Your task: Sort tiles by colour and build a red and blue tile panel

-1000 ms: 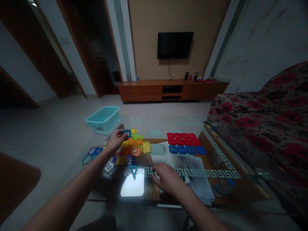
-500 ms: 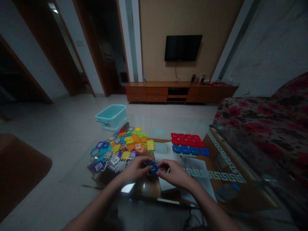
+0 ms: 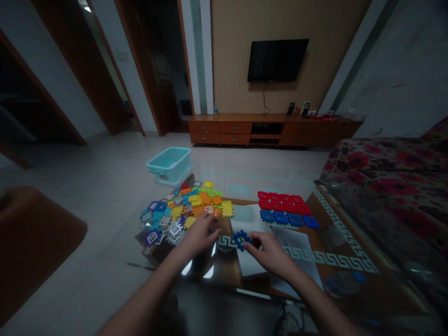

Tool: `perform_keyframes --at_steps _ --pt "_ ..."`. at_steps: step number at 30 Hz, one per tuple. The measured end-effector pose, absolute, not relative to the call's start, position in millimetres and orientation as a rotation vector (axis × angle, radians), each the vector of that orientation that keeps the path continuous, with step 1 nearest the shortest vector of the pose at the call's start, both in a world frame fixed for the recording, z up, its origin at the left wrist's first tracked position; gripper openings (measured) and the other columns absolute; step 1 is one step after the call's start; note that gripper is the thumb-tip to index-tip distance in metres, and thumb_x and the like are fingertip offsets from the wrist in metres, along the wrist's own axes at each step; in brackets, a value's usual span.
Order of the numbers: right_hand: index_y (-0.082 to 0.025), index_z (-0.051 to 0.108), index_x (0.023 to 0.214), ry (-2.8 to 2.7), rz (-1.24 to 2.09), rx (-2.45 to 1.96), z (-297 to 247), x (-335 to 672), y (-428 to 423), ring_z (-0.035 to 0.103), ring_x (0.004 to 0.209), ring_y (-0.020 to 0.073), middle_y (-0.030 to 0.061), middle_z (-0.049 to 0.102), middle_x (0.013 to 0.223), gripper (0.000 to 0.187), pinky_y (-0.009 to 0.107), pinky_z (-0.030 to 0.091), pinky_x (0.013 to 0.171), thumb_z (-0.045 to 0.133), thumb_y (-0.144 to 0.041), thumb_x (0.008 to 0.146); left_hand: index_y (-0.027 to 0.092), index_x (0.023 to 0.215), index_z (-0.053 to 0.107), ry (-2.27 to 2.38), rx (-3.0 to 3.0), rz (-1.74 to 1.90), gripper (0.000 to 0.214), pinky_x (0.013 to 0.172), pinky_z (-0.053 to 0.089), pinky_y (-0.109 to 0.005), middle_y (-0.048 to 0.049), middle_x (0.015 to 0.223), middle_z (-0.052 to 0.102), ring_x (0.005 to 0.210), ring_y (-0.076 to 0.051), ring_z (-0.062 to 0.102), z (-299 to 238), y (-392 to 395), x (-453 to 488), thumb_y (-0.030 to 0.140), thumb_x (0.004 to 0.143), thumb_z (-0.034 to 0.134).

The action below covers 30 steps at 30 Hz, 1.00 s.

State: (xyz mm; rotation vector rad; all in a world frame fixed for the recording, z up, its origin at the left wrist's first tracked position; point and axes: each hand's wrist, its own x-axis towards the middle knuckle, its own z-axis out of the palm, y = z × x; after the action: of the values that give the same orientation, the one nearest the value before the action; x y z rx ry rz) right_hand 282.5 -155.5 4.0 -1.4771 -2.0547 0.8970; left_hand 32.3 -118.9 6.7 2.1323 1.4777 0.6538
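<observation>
A blue toothed plastic building tile (image 3: pixel 241 240) with an open middle is pinched by its right edge in my right hand (image 3: pixel 268 252), above the glass-topped table. My left hand (image 3: pixel 201 233) holds nothing, its fingers apart, and is nearest the heap of mixed tiles (image 3: pixel 175 212) on the left. That heap has yellow, orange, purple, turquoise, green, grey and white window-pattern pieces. Beyond my right hand, red tiles (image 3: pixel 280 202) lie in joined rows, with a row of blue tiles (image 3: pixel 287 218) along their near side.
A turquoise plastic tub (image 3: pixel 171 163) stands beyond the heap. White sheets (image 3: pixel 297 242) lie on the table (image 3: pixel 224 266), with a clear bottle (image 3: pixel 345 282) at the right. A flowered sofa (image 3: pixel 381 163) borders the right side. A brown stool-like block (image 3: pixel 38 242) stands at the left.
My left hand has let go of the blue tile and moved left toward the heap, fingers opening. The tile stays in my right hand. The whole view has shifted slightly.
</observation>
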Motion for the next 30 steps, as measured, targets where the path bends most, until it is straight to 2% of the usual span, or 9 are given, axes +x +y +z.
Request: perform_keyframes --at_steps 2,5,11,15,18,22,27,30 --pt "-0.017 0.063 0.075 -2.069 0.88 -1.486 4.0 283.8 -155.7 0.057 0.067 0.0174 0.0021 0.065 0.07 0.023 0.027 0.035 0.06 0.055 -0.03 0.092 0.017 0.11 0.061 1.784 2.224 0.543 0.037 0.098 0.042 -0.045 -0.0174 0.119 0.058 0.115 -0.034 0.053 3.0 -115.7 19.1 0.035 0.078 0.065" --pt "-0.017 0.064 0.076 -2.093 0.875 -1.493 4.5 281.9 -156.5 0.058 0.067 0.0177 0.0029 0.066 0.071 0.022 0.028 0.035 0.061 0.055 -0.03 0.092 0.01 0.121 0.054 2.162 2.186 0.349 0.055 0.099 0.04 -0.047 -0.024 0.127 0.053 0.121 -0.039 0.048 -2.1 -111.7 4.4 0.036 0.075 0.067" --pt "-0.016 0.065 0.076 -2.11 0.89 -1.476 7.8 277.7 -159.4 0.059 0.067 0.0177 0.0028 0.065 0.07 0.021 0.027 0.034 0.06 0.055 -0.026 0.091 0.014 0.115 0.059 2.15 2.121 0.1 0.038 0.091 0.044 -0.04 -0.0213 0.121 0.059 0.113 -0.035 0.057 -8.7 -100.2 -10.2 0.027 0.08 0.059" --pt "-0.016 0.066 0.077 -2.112 0.9 -1.475 8.1 279.8 -159.6 0.059 0.068 0.0183 0.0031 0.066 0.071 0.02 0.027 0.033 0.06 0.056 -0.025 0.091 0.013 0.114 0.06 2.11 2.104 0.095 0.036 0.092 0.044 -0.033 -0.0184 0.117 0.062 0.108 -0.028 0.061 -11.0 -92.2 -14.9 0.021 0.079 0.062" --pt "-0.016 0.065 0.076 -2.108 0.866 -1.5 6.2 281.0 -159.3 0.058 0.068 0.0185 0.0033 0.065 0.07 0.02 0.027 0.032 0.06 0.056 -0.025 0.091 0.013 0.112 0.061 2.135 2.078 0.11 0.038 0.091 0.044 -0.029 -0.0154 0.115 0.063 0.107 -0.026 0.062 -7.9 -88.1 -18.7 0.024 0.076 0.066" --pt "-0.017 0.061 0.072 -2.115 0.828 -1.51 4.1 281.1 -158.6 0.056 0.065 0.0178 0.0021 0.062 0.067 0.021 0.027 0.03 0.059 0.057 -0.026 0.09 0.013 0.116 0.06 2.247 2.019 0.125 0.043 0.091 0.045 -0.03 -0.0156 0.116 0.062 0.108 -0.027 0.061 2.6 -83.7 -32.9 0.028 0.076 0.068" --pt "-0.017 0.061 0.073 -2.129 0.837 -1.488 5.7 280.6 -157.3 0.057 0.065 0.0178 0.0021 0.062 0.068 0.022 0.027 0.03 0.059 0.055 -0.027 0.091 0.009 0.118 0.059 2.411 1.918 0.09 0.034 0.092 0.045 -0.035 -0.0201 0.119 0.058 0.108 -0.029 0.061 8.8 -82.5 -56.2 0.022 0.086 0.052" --pt "-0.017 0.062 0.073 -2.127 0.843 -1.484 6.7 280.2 -157.5 0.058 0.066 0.018 0.0022 0.063 0.068 0.022 0.027 0.03 0.059 0.055 -0.027 0.091 0.009 0.117 0.06 2.407 1.922 0.041 0.033 0.088 0.046 -0.036 -0.0211 0.12 0.058 0.107 -0.03 0.061 6.0 -83.9 -58.0 0.023 0.088 0.05"
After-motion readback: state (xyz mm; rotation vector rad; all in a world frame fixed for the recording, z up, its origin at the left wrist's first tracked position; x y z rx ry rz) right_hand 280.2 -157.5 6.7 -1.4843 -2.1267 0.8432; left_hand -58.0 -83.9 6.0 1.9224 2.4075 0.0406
